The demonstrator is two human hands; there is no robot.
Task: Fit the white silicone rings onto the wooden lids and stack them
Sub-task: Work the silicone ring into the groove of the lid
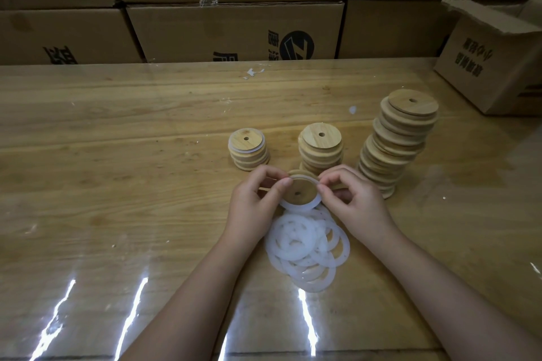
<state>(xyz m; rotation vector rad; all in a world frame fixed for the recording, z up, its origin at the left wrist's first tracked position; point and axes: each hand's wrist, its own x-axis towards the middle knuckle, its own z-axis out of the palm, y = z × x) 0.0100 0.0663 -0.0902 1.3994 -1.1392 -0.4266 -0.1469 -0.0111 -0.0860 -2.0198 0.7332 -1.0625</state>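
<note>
**One lid in hand, three stacks behind**

A single wooden lid with a small centre hole is held just above the table, tilted toward the camera. One white silicone ring sits around it. The ring lies close at the top edge and shows widest along the lower edge.

The left hand and right hand meet at the lid. Both bare forearms come up from the bottom of the view and angle inward.

The left fingers are curled round the lid's left side, with the thumb tip pressed on its upper rim. The right thumb and forefinger pinch the ring at the lid's upper right. The other right fingers are loosely curled behind.

Just below the hands lies a pile of loose rings. They overlap too much to count surely, though there are more than six.

Three stacks stand beyond the lid:
- A short stack on the left, with white edges showing between the lids.
- A middle stack.
- A tall, leaning stack on the right.

An open cardboard box sits at the far right. Stacked cartons line the table's back edge.
</note>
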